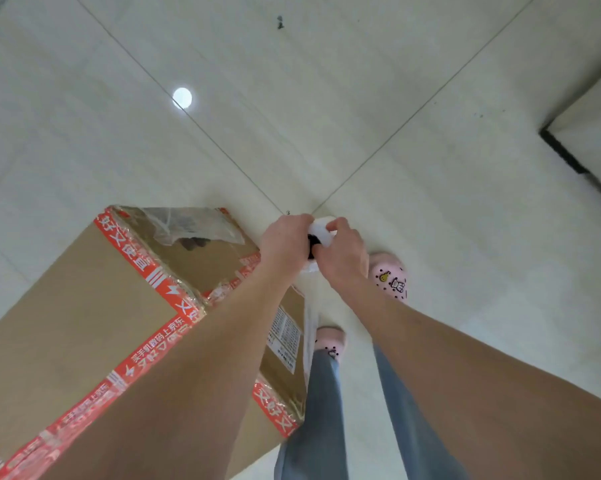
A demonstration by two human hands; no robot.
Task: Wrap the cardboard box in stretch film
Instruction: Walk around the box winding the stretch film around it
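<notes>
The box (84,306) stood on the floor (430,168) at the left, extending from near to mid scene. Red printed tape (146,265) ran along its edges. A white label (285,334) was on its right face, and wrinkled clear film covered its far top corner.

The roll (321,233) was held just right of the box's far corner, above the floor. The left hand (285,244) gripped the roll's left end with curled fingers. The right hand (344,254) gripped the right end in the same way. A film strip (309,327) ran from the roll toward the near side, along the box's right face.

Two pink clogs (390,277) and grey-blue trouser legs (316,410) were to the right of the box. A round light reflection (182,97) lay on the far floor. A dark baseboard (565,154) marked a wall corner at the far right.
</notes>
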